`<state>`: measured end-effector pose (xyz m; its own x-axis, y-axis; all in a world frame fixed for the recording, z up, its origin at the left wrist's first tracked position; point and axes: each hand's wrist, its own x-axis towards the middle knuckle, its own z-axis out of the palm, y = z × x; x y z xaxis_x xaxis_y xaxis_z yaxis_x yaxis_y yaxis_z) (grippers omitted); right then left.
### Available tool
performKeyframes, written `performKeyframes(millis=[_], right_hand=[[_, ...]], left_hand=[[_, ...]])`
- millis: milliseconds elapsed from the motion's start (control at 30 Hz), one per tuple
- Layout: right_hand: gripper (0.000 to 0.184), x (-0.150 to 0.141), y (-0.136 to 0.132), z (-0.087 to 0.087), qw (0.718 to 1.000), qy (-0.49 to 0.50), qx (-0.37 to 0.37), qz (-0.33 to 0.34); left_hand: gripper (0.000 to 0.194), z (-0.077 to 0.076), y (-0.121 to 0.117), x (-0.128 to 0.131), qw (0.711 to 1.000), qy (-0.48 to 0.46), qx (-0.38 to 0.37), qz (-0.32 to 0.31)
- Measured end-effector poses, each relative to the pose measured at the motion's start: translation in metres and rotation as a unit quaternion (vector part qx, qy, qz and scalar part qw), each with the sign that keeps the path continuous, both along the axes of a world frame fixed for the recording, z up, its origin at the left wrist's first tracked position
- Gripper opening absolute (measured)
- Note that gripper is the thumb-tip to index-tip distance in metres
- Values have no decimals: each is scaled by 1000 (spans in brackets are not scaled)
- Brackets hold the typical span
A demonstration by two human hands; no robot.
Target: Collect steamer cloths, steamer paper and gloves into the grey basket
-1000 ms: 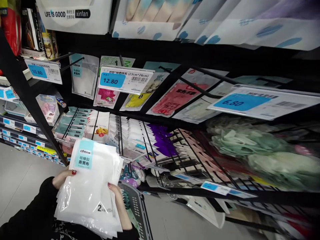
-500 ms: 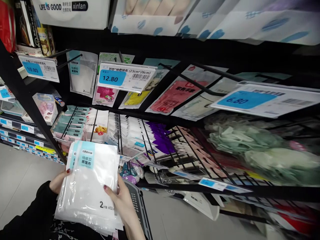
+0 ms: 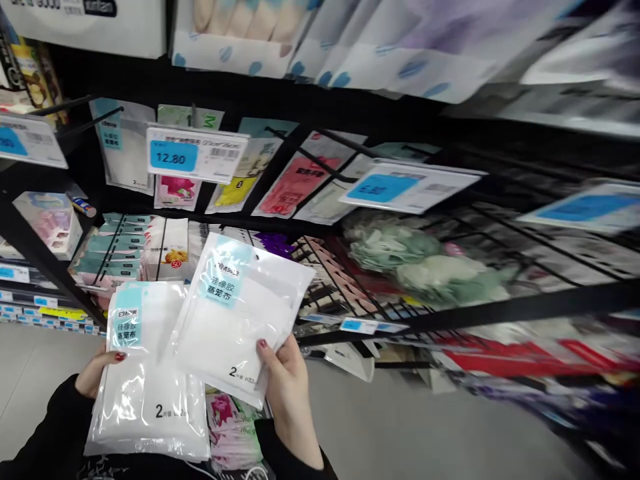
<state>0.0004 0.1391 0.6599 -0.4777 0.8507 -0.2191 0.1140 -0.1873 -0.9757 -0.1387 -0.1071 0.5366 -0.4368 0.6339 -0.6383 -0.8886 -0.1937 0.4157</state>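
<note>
Head view: our left hand (image 3: 97,370) is closed on the left pack (image 3: 145,393) at its left edge, thumb in front; whether more lie behind, we cannot tell. Our right hand (image 3: 287,383) pinches the right pack (image 3: 245,327), tilted, by its lower right, overlapping the left pack. Above, we see a 12.80 price tag (image 3: 197,155).
</note>
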Motion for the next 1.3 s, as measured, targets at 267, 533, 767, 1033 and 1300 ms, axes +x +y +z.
performKeyframes(millis=[267,533,767,1033,1300], right_hand=[[31,-17,9,-26,939,230,-235,104],[22,-32,7,-43,758,466,-429,155],[33,-59,23,-16,773,457,-432,83],[23,-46,18,-33,762,459,-347,298],[27,-37,10,-39,817,406,-321,253]], left_hand=[[88,-5,-5,-5,995,-43,-88,-23],[95,-3,-7,-11,994,0,-110,-28],[80,-8,-6,-13,990,20,-133,-33],[83,-19,-10,-11,992,12,-126,-21],[82,-24,-11,-11,994,-7,-105,4]])
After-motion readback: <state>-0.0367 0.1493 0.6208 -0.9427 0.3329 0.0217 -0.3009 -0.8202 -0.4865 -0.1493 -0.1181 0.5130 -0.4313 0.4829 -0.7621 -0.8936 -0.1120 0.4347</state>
